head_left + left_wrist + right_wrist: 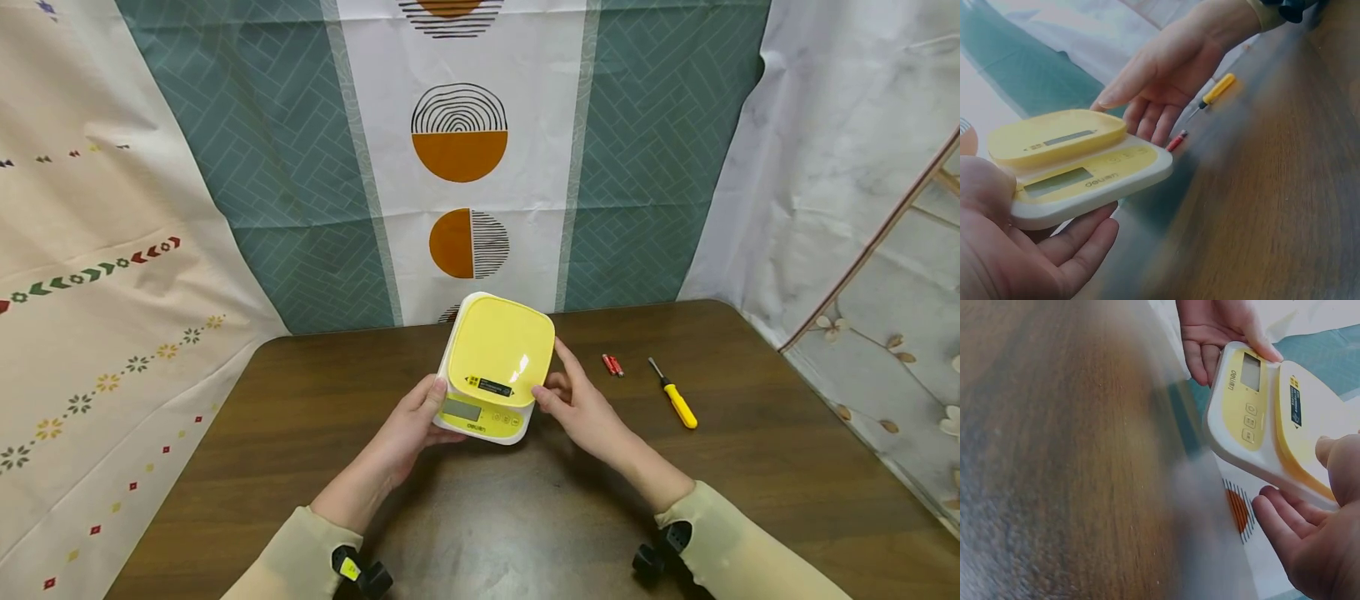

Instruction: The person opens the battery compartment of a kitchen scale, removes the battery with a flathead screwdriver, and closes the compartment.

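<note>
A yellow and white kitchen scale (501,350) is held up above the table, tilted, its weighing plate facing the head camera. Its small display (1251,372) looks blank, with several buttons (1249,422) beside it. My left hand (412,417) grips the corner by the display, thumb on top and fingers underneath, as the left wrist view shows. At the opposite side, my right hand (585,404) holds the edge, its thumb on the yellow plate (1310,412) and its other fingers below or behind the rim. The scale's underside is hidden.
Two small red batteries (612,365) lie on the brown wooden table (315,450), right of the scale. Farther right is a screwdriver (678,404) with a yellow handle. A patterned curtain (637,167) hangs along the table's back edge, with pale cloths at both sides.
</note>
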Demonstrator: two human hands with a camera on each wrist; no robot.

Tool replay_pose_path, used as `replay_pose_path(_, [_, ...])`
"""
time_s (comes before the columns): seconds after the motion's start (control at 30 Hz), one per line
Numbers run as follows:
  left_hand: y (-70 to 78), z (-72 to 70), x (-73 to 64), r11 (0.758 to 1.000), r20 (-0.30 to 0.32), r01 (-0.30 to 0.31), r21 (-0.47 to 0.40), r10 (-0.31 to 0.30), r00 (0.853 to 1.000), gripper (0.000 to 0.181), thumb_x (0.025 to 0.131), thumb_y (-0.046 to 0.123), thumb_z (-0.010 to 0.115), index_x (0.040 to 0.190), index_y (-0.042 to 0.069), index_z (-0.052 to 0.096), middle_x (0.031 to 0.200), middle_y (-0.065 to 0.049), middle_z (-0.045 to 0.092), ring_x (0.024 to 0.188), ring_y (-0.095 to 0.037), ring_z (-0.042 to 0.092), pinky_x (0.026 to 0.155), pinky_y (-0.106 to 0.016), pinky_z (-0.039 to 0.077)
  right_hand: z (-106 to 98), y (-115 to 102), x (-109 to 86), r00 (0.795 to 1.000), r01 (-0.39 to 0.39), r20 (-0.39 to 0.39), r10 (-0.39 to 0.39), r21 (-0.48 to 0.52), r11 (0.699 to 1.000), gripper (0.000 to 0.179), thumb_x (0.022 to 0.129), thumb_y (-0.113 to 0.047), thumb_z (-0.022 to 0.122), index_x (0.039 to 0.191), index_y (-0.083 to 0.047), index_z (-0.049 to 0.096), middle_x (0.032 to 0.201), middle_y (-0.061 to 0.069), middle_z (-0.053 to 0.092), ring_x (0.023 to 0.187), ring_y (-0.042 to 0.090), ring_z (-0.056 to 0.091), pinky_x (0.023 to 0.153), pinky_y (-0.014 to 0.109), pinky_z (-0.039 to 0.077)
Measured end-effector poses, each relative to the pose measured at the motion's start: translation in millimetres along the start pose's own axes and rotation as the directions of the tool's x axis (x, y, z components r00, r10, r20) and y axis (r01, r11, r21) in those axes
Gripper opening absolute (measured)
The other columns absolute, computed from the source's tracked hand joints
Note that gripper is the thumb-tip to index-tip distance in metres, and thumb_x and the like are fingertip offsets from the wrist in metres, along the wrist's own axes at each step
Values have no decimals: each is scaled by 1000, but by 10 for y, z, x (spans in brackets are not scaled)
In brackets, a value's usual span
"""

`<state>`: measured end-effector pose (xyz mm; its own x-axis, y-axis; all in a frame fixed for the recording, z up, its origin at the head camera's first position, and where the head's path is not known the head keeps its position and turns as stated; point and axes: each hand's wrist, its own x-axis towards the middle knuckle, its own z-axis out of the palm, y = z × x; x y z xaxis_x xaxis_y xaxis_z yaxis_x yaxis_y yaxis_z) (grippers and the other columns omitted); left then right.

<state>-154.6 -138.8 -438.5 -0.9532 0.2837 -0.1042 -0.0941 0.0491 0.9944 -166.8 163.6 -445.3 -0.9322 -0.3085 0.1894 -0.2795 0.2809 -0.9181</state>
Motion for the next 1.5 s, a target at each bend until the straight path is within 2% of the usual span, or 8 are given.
replay_pose_path(0.3, [15,31,2,996,7,-27,85,27,1000,42,118,38,53,151,12,62,122,-15,77,107,-28,78,91,-43,64,-2,-18,6,998,-27,-63,28,13,1000,92,110,-15,72,179,-19,12,131,19,65,106,29,69,88,30,60])
replay_pose_path(0.47, [13,41,9,993,17,-45,106,44,999,57,119,26,54,173,26,34,123,-14,79,109,-29,79,91,-41,63,15,-5,9,995,-69,-69,70,7,998,87,111,-19,71,179,-14,16,136,20,63,110,27,68,94,38,63])
replay_pose_path(0.63, [2,50,20,987,-5,-49,153,50,999,73,118,25,56,178,31,17,121,-11,78,110,-27,79,111,-53,53,34,7,4,993,-102,-64,101,-7,995,83,112,-21,70,177,-10,21,139,21,64,111,26,70,94,39,63])
replay_pose_path(0.73, [-9,63,26,967,-35,-52,251,62,997,74,116,24,61,178,25,21,122,-8,77,110,-24,78,110,-51,52,39,7,6,991,-118,-63,116,-39,992,80,112,-23,70,176,-9,24,139,20,65,109,25,69,90,35,61])
replay_pose_path(0.83, [-17,79,33,940,-64,-48,337,74,995,70,114,20,63,175,17,30,124,-8,73,110,-24,74,98,-43,58,36,12,9,991,-129,-50,125,-82,988,77,112,-24,69,175,-8,28,138,18,67,104,23,66,83,31,58])
replay_pose_path(1.0, [-12,96,30,909,-97,-31,416,78,992,66,108,16,69,168,11,43,127,-8,70,108,-22,68,87,-36,60,28,21,11,987,-159,-42,154,-159,974,74,111,-26,70,174,-13,33,132,15,67,96,24,61,76,31,54])
replay_pose_path(1.27, [-10,99,6,852,-68,-35,522,83,994,60,106,17,71,162,8,53,125,-4,70,107,-22,67,95,-43,58,13,17,4,974,-226,-62,217,-282,932,73,111,-33,70,173,-13,36,157,18,61,134,32,65,106,51,59])
replay_pose_path(1.5, [-35,90,9,832,-48,-38,553,78,996,55,108,22,71,160,10,56,124,-3,70,111,-23,66,98,-47,57,23,24,7,972,-234,-67,224,-310,921,69,112,-32,68,172,-13,39,157,17,61,133,32,66,107,54,58])
